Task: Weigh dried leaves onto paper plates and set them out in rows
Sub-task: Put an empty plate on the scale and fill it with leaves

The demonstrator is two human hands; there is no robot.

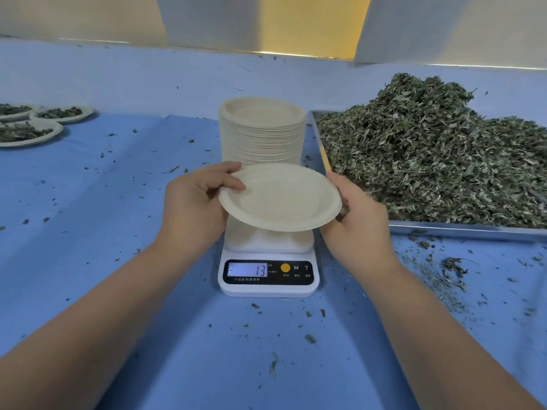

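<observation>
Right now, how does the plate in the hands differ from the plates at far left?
The held plate is empty; the far-left plates carry dried leaves. The held plate is tilted above the scale, gripped at its edges by the left hand and right hand; the far-left plates lie flat on the blue cloth. Both are pale round paper plates.

Paper plate (279, 199): plain cream-white, finely ribbed rim.
Plate stack (262, 131): same cream; edges show as thin horizontal lines.
Scale (268, 290): white body; black panel with white lettering, round yellow button (285, 267), pale blue lit display (247, 269) with dark digits.
Counter (118, 217): blue covering, speckled with dark green flecks.
Dried leaves (429, 152): mottled dark green and grey-green.
Tray (461, 227): silver-grey metal.
Filled plates (29, 134): cream rims, dark green contents.
</observation>
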